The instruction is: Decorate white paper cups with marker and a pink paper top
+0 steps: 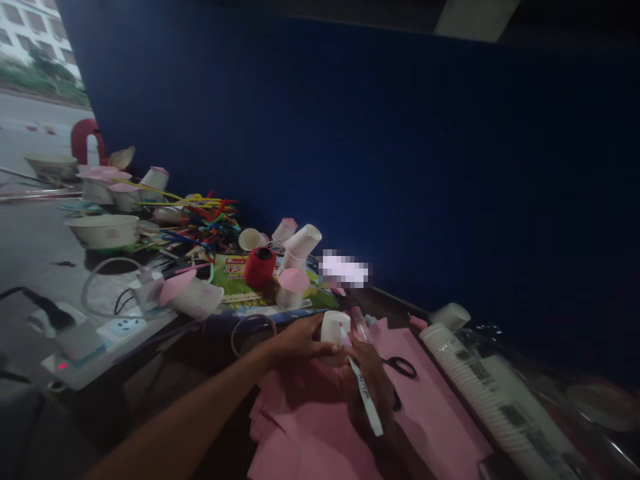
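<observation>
Pink paper [430, 413] underneath; left hand [300, 341] grips paper cup [334, 330], right hand [373, 390] pinches marker [365, 399].

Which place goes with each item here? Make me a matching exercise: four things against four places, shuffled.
Things:
1. paper cup
2. marker
3. scissors
4. red yarn ball

Places:
A. lying on the pink paper, right of the hands
B. held by the left hand
C. on the green packet farther back on the table
D. held in the right hand, tip toward the cup

Pairs: 1-B, 2-D, 3-A, 4-C
</observation>
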A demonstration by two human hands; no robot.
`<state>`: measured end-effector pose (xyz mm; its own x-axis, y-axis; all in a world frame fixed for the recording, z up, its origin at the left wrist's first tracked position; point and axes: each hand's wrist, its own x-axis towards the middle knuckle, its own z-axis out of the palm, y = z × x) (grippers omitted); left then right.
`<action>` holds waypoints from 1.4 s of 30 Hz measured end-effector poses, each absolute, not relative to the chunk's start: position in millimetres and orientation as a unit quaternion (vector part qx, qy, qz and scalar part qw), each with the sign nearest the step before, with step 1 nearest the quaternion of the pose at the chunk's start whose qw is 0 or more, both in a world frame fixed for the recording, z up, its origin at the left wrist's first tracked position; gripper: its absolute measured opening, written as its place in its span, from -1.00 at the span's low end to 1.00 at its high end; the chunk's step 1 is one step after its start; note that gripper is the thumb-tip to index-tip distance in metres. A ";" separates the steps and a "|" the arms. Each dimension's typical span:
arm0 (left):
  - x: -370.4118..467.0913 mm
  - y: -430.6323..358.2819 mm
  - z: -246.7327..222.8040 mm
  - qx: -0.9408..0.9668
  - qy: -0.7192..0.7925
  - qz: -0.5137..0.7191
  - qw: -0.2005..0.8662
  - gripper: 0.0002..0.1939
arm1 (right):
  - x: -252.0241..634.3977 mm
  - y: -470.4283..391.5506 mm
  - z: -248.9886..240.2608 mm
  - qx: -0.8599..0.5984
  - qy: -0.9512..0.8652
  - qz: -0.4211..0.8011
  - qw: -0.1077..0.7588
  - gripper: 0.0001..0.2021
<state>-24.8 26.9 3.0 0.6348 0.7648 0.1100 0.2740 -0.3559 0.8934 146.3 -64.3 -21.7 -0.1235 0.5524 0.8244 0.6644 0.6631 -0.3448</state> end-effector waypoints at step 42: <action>-22.9 26.4 -5.2 0.792 0.352 0.284 0.410 -0.40 | 147.8 -61.4 -18.7 -0.396 -0.750 -0.056 0.527 -0.69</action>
